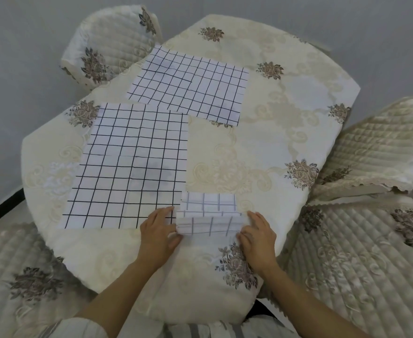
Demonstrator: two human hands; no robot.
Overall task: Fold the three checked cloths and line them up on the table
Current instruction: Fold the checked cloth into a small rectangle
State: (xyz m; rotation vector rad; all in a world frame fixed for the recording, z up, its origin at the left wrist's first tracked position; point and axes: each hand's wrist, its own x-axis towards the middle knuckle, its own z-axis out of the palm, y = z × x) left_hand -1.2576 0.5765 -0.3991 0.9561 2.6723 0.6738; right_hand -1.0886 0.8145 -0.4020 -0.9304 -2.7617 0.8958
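Both forearms reached in from the near edge of the round worktop [268, 132], which was draped in a cream cover with brown flower clusters. The left hand [160, 228] lay with its fingers stretched forward over the near right corner of the left checked cloth [132, 167], while its thumb pinched the left end of the small checked cloth [210, 215]. The right hand [257, 236] had curled fingers and gripped the right end of the same cloth. Between the two hands the cloth's near flap stood slightly raised, and the rest lay flat in a narrow folded band, just beside the left cloth's right edge. There were three checked cloths in all, white with dark grid lines: the small one at the hands, the large left one spread flat, and the far checked cloth [188, 84], also spread flat, its near left corner close to the left cloth's far edge. Quilted chair covers [112, 45] with matching flowers showed around the worktop, at four spots.
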